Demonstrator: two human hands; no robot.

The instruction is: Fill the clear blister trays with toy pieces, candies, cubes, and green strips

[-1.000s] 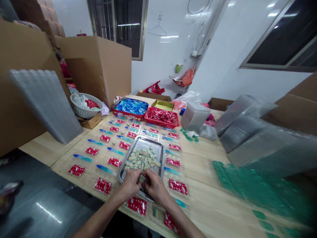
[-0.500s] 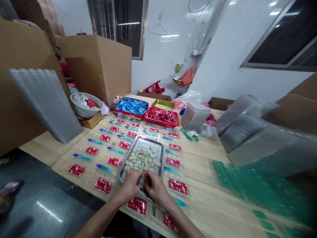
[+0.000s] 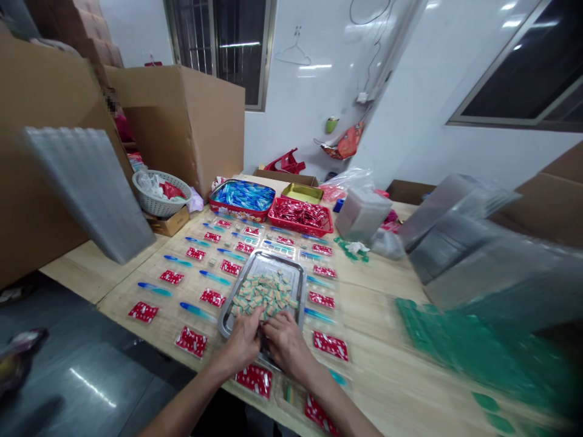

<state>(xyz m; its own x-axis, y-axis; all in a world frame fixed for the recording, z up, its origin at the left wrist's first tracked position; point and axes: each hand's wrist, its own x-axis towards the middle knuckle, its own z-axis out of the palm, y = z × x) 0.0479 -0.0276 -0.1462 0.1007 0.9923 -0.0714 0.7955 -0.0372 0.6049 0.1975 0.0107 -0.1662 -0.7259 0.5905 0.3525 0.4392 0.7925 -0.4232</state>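
Observation:
A metal tray (image 3: 298,285) holds a heap of small pale blocks (image 3: 264,291) with green-blue layers. Over its near end, my left hand (image 3: 243,343) is closed, its forefinger reaching to the front of the heap. Close beside it, my right hand (image 3: 285,340) is closed too, fingers curled downward among the blocks. Whatever the fingertips hold is hidden. Around the tray lie rows of clear plastic trays with red white-spotted packets (image 3: 191,341) and blue pens (image 3: 197,311). Another red packet (image 3: 255,380) lies below my wrists.
Beyond the rows stand a tin of blue pens (image 3: 243,197), a red basket of red packets (image 3: 300,215) and a gold tin (image 3: 303,193). Stacked clear plastic trays stand left (image 3: 91,188) and right (image 3: 483,243). Green pieces (image 3: 455,334) lie at the right.
My left hand's forefinger has stretched forward to the blocks. My right hand has turned, its fingers now bent over the near edge of the heap. The view has shifted slightly.

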